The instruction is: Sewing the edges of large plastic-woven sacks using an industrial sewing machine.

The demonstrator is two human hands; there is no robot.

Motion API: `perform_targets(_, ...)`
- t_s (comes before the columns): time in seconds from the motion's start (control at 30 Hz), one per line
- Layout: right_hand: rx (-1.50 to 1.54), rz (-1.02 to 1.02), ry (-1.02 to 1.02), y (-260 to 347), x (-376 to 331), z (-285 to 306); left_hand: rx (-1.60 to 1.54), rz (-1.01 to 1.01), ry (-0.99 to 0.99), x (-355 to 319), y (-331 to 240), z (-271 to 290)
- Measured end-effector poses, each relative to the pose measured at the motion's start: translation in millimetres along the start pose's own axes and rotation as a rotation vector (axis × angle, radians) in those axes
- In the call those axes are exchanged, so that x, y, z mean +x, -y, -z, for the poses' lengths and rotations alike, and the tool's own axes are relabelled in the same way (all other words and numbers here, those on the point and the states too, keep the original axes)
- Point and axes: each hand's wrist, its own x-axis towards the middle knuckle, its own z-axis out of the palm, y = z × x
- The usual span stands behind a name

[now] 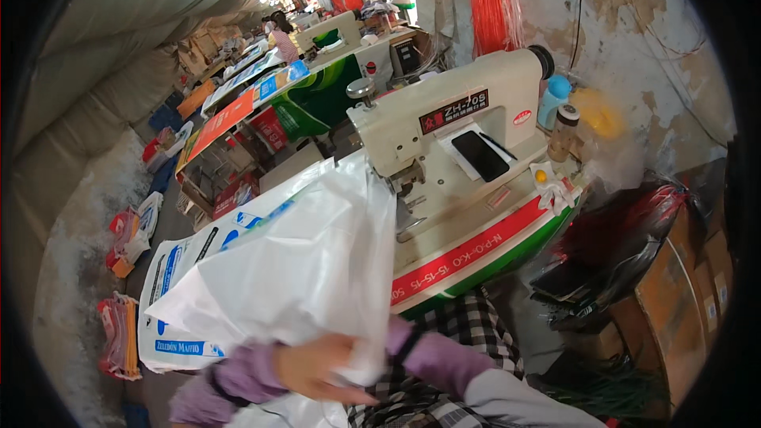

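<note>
A large white woven-plastic sack (pixel 277 269) with a loose, creased sheet on top spreads in front of me, left of the sewing machine (pixel 456 111). My left hand (pixel 317 366) lies against the sack's near right edge. It is blurred, with thumb and fingers apart and the fingertips stretched toward the lower right. My right forearm, in a purple sleeve (pixel 444 361), reaches in from the lower right. The right hand itself is hidden behind the sack's edge. Beside the machine's needle and presser foot (pixel 410 222), the sack's upper right edge stands close.
A phone (pixel 479 156) and a pen (pixel 498 145) rest on the machine bed. To their right are a blue bottle (pixel 554 99), a jar (pixel 564 135) and a white glove (pixel 556 196). Black plastic bags (pixel 610 242) and cardboard boxes (pixel 674 309) stand at right. Another person (pixel 283 40) is far back.
</note>
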Motion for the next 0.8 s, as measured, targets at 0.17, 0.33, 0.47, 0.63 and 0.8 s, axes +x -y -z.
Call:
perform_targets(0.17,-0.557,-0.026,0.081,6.7,-58.0,-13.4,0.176,0.397,0.144,-6.3,12.4,-85.0)
perform_targets(0.33,-0.807,-0.157,-0.053,118.7,-68.6,-66.6,0.221,0.738,0.345,-13.5,17.2,-98.7)
perform_targets(0.47,-1.479,-0.207,0.323,171.8,-113.1,-102.1,0.336,0.461,0.575,46.8,40.7,-115.7)
perform_targets(0.63,-1.813,-0.180,0.250,191.9,-169.2,-82.3,0.619,0.529,0.742,69.9,129.9,19.0)
perform_targets(0.8,-1.651,0.120,0.269,172.1,-78.8,-66.7,0.860,0.542,0.197,45.2,65.4,154.5)
